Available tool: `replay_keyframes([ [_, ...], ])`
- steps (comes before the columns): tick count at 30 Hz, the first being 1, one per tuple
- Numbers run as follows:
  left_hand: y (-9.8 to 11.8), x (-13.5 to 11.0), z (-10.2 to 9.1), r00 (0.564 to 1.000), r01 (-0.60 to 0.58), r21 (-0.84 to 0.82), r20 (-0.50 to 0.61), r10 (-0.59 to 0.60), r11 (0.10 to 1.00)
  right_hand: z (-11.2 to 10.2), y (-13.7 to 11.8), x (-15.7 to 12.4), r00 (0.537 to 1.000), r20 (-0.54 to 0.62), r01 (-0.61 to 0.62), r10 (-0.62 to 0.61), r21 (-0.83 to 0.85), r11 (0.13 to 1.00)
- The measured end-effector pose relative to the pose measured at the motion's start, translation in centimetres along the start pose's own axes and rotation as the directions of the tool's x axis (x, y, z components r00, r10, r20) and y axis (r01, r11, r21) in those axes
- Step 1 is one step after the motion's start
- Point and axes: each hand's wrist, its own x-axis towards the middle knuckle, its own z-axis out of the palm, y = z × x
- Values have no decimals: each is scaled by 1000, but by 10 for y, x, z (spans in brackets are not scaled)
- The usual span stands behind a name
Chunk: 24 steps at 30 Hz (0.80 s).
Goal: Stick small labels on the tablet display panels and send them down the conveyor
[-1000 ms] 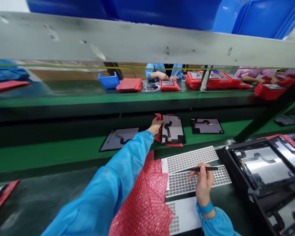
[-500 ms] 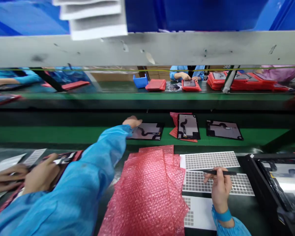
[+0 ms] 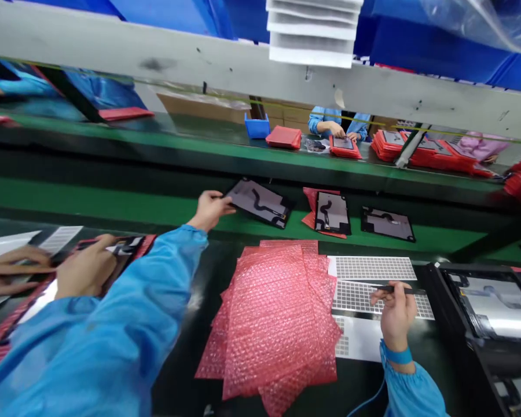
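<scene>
My left hand [image 3: 209, 211] reaches out over the green strip, its fingers closed on the left edge of a tablet screen panel [image 3: 264, 204]. This panel is grey and black with a dark flex cable, and it is tilted. In my right hand [image 3: 397, 313] is a pair of black tweezers [image 3: 410, 290], held sideways above sheets of small grey squares [image 3: 356, 296]. Between my arms lies a pile of red bubble-wrap bags [image 3: 269, 313]. Two more panels lie to the right of the held one: an upright panel [image 3: 332, 213] on a red bag and a slanted panel [image 3: 387, 224].
At left, a co-worker's hands [image 3: 87, 267] handle a panel on red wrap. A black tray [image 3: 454, 313] with screen panels stands at right. A grey beam [image 3: 238, 63] crosses overhead. Beyond it, another person's hands [image 3: 341, 132] are over red packs.
My left hand has drawn the panel's left end up and tilted it. My view has tilted and shifted. The tweezers stay in my right hand.
</scene>
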Motion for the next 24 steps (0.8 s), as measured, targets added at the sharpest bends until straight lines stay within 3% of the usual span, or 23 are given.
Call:
replay_keyframes([
  [3, 2, 2, -14, 988, 103, -16, -111, -104, 995, -2, -7, 3, 1000, 7, -9, 9, -57, 998],
  [5, 3, -11, -25, 986, 123, -39, -105, -126, 992, -1, -8, 8, 998, 34, -42, 46, -109, 993],
  [10, -3, -86, -39, 975, 164, -109, 168, -145, 980, 4, -2, 23, 957, 221, -135, 189, -239, 962],
  [13, -19, -129, -27, 912, 260, -68, 345, -222, 963, 3, 3, 24, 891, 344, -195, 297, -301, 933],
  [15, -35, -144, -14, 867, 294, -16, 425, -259, 956, 1, 7, 19, 845, 391, -240, 366, -334, 911],
  [20, -71, -145, 1, 845, 144, 223, 479, -237, 964, -2, 21, -2, 784, 440, -298, 439, -354, 887],
  [22, -75, -143, -2, 872, 19, 350, 452, -187, 936, -2, 28, -8, 773, 466, -281, 429, -355, 892],
  [24, -71, -146, -6, 911, -176, 520, 409, -62, 836, -1, 33, -12, 769, 481, -261, 421, -365, 894],
])
